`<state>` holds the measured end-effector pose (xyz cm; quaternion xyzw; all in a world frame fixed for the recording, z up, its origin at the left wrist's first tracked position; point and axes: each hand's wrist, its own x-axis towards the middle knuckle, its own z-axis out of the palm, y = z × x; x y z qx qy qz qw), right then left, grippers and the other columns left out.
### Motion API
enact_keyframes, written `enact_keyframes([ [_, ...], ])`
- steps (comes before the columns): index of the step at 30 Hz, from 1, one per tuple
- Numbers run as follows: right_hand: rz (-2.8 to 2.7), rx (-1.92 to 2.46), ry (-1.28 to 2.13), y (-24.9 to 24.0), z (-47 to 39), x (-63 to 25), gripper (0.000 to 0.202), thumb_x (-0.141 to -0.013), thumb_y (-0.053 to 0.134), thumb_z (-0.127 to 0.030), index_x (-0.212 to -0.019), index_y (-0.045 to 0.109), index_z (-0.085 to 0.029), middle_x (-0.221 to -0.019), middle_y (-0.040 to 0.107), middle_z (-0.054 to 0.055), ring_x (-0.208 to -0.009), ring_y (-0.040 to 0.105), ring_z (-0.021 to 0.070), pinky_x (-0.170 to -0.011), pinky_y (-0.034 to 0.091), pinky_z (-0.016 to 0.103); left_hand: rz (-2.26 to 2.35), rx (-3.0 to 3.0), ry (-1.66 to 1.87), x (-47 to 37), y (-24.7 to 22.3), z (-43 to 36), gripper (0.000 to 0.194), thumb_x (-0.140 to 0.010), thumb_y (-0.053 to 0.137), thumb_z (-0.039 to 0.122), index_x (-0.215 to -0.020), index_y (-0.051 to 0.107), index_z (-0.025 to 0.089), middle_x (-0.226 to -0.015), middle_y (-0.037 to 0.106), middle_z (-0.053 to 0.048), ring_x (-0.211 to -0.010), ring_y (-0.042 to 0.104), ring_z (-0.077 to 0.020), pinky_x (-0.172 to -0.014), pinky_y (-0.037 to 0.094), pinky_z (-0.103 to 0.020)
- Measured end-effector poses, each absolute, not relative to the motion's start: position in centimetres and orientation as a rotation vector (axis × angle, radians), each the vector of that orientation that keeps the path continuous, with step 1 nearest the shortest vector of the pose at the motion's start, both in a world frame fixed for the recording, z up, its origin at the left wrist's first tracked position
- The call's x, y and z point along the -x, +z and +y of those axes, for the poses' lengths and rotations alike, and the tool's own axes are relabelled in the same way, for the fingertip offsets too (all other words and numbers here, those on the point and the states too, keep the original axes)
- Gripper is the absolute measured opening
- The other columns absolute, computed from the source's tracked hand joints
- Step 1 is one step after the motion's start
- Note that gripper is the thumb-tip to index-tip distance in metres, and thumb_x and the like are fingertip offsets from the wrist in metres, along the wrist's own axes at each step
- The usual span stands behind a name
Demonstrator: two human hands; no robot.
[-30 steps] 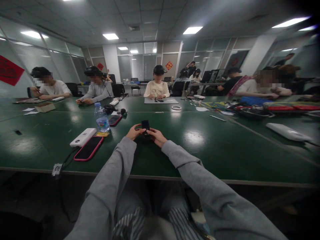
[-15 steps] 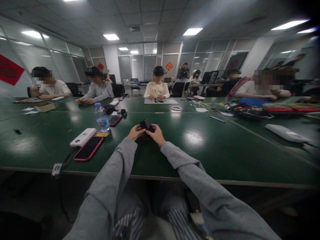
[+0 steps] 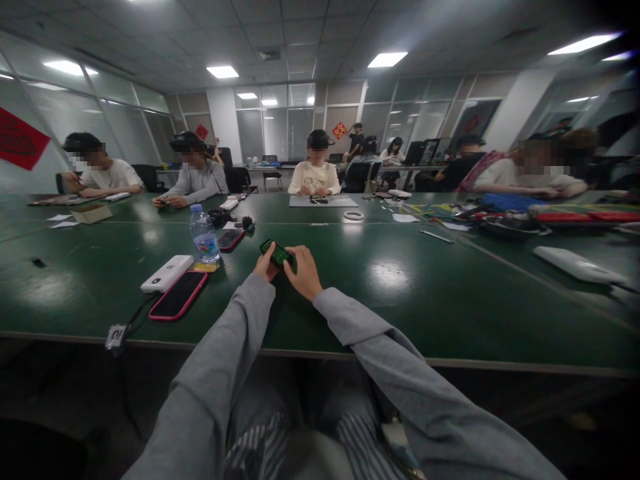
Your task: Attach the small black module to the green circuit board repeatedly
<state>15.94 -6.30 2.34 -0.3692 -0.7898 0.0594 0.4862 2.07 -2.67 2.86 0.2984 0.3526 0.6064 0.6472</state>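
Note:
Above the table in front of me is a small black box-shaped object (image 3: 277, 257), tilted, its upper side showing green with faint markings. I cannot make out what kind of thing it is. My left hand (image 3: 267, 265) grips its left end, the thumb lying over the top. At its right end my right hand (image 3: 303, 272) is closed around the edge, thumb on the near side and fingers on the far side. The undersides of both hands and the object's lower part are hidden.
Left of my hands are a pink-cased phone (image 3: 179, 296), a white power bank (image 3: 167, 274) with a cable, a water bottle (image 3: 204, 235) and another phone (image 3: 231, 240). A tape roll (image 3: 353, 216) sits ahead; a white device (image 3: 575, 265) lies right. Several people sit around the green table (image 3: 425, 300).
The black object has turned from a dark face to a green one and shifted slightly left. My left thumb now lies over it, and my right hand has rolled and moved left with it.

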Motion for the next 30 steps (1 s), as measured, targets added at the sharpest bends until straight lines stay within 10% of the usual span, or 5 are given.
enact_keyframes([
  [9,-1.256,0.942,1.461,1.1,-3.7,-16.3,0.038,-0.083,0.056,-0.047,-0.105,0.048,-0.017,-0.099,0.056,0.005,-0.079,0.057,0.0107,-0.066,0.050,0.022,0.763,-0.684,1.403,-2.4,3.1,-2.6,0.039,-0.071,0.071,0.035,-0.099,0.056,0.012,-0.085,0.068,-0.010,-0.074,0.067,-0.0178,-0.071,0.054,-0.030],
  [30,-1.309,0.888,1.484,0.7,-3.5,-16.5,0.041,-0.072,0.070,-0.033,-0.105,0.058,-0.012,-0.106,0.060,0.008,-0.087,0.059,0.0132,-0.075,0.049,0.024,0.704,-0.927,1.257,-2.2,2.9,-2.7,0.033,-0.070,0.070,0.023,-0.099,0.063,0.010,-0.101,0.066,-0.015,-0.082,0.066,-0.0208,-0.072,0.054,-0.033],
])
